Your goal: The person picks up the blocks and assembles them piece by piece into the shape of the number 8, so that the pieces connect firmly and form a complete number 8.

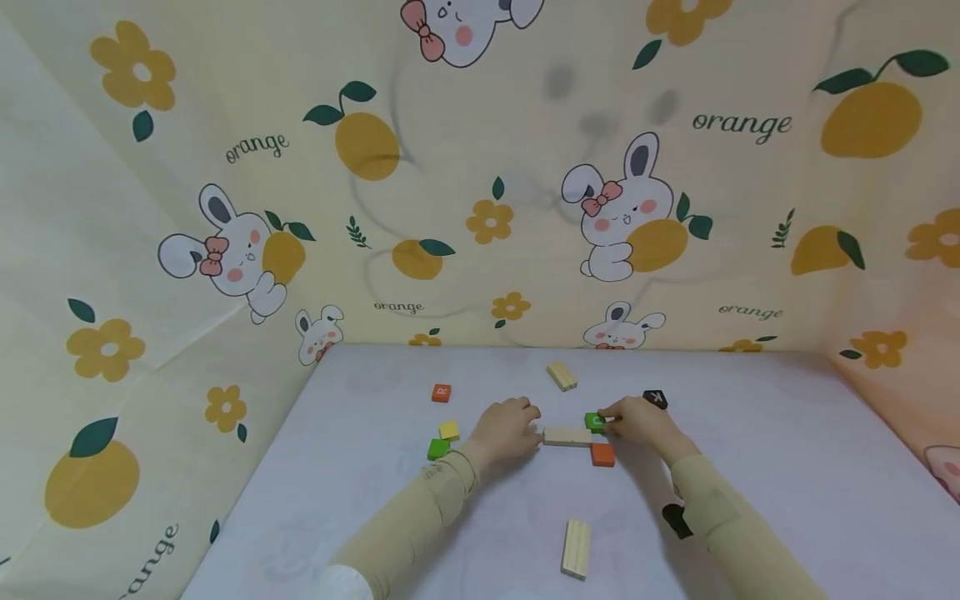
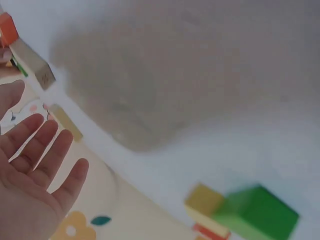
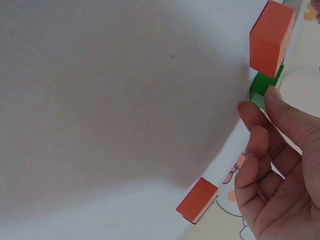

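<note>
- Because they sit toward the left edge of the table [image 1: 315, 467], the green block [image 1: 438, 449], R block [image 1: 441, 392] and yellow block [image 1: 449, 430] seem put aside, out of the fingers' way; green and yellow lie close together, R lies farther back.
- Left hand [image 1: 504, 429]: fingers relaxed and spread, gripping nothing. It hovers just beside the left end of the middle plank [image 1: 567, 437], perhaps to steady that end if it slides.
- Far plank [image 1: 562, 375]: near the table's back edge, beyond both hands, so likely a spare.
- Middle plank: its long side runs roughly level with the back edge, which probably makes both ends easy to reach.
- Near plank [image 1: 576, 550]: toward the front edge, turned lengthwise, apart from the rest.
- Letter block [image 1: 595, 422]: behind the middle plank's right end, its letter showing, too small to read surely.
- Orange block [image 1: 602, 454]: at that end's front corner.
- Right hand [image 1: 641, 425]: thumb and forefinger pinch the letter block from the right, presumably for fine control.
- K block [image 1: 656, 399]: behind the right hand, untouched.
</note>
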Motion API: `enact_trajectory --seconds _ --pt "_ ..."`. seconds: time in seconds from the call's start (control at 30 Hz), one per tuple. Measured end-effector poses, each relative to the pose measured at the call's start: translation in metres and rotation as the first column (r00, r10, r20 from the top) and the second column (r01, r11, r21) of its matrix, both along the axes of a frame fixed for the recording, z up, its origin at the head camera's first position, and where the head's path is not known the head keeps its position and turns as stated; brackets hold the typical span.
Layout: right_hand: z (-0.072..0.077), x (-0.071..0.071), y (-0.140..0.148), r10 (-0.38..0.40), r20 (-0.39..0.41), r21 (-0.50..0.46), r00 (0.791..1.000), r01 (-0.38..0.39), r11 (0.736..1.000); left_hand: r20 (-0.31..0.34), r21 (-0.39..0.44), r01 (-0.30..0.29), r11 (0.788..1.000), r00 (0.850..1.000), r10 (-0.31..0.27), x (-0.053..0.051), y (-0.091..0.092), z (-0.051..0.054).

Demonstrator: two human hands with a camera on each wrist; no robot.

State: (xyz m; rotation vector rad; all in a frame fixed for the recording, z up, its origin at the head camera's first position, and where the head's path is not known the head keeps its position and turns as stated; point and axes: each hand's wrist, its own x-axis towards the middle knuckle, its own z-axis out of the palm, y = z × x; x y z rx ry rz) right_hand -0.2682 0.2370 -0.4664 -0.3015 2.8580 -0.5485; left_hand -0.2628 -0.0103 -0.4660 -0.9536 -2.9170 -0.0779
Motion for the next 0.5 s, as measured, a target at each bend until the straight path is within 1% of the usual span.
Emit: enact_trajectory --seconds 0.1,0.13,0.17,0.27,0.33,0.37,0.5 --pt "-0.001 0.0 0.0 -0.013 0.004 0.005 1.0 0.013 1.0 -0.019 0.004 -0.01 1.0 1.0 0.01 0.0 -0.015 0.006" --pt "-0.002 -0.001 0.0 -0.013 0.006 0.008 1.0 0.013 1.0 -0.052 0.012 -0.004 1.0 0.999 0.005 -0.002 -0.021 0.005" --pt "-0.002 -0.001 0.0 -0.012 0.007 0.01 1.0 0.012 1.0 -0.052 0.02 -0.012 1.0 0.999 0.013 -0.002 -0.028 0.006" --pt "-0.002 -0.001 0.0 -0.013 0.006 0.013 1.0 0.013 1.0 -0.044 0.061 -0.028 0.998 0.999 0.031 -0.004 -0.048 0.007" --pt "-0.002 -0.001 0.0 -0.008 -0.001 0.016 1.0 0.008 1.0 -0.027 0.085 -0.051 0.995 0.998 0.053 -0.005 -0.061 0.007" --pt "-0.002 -0.001 0.0 -0.006 -0.004 0.017 1.0 0.006 1.0 0.004 0.092 -0.072 0.993 0.997 0.072 -0.005 -0.067 0.008" --pt "-0.002 -0.001 0.001 -0.014 0.002 0.008 1.0 0.014 1.0 0.006 0.136 -0.099 0.986 0.995 0.099 -0.005 -0.09 0.008"
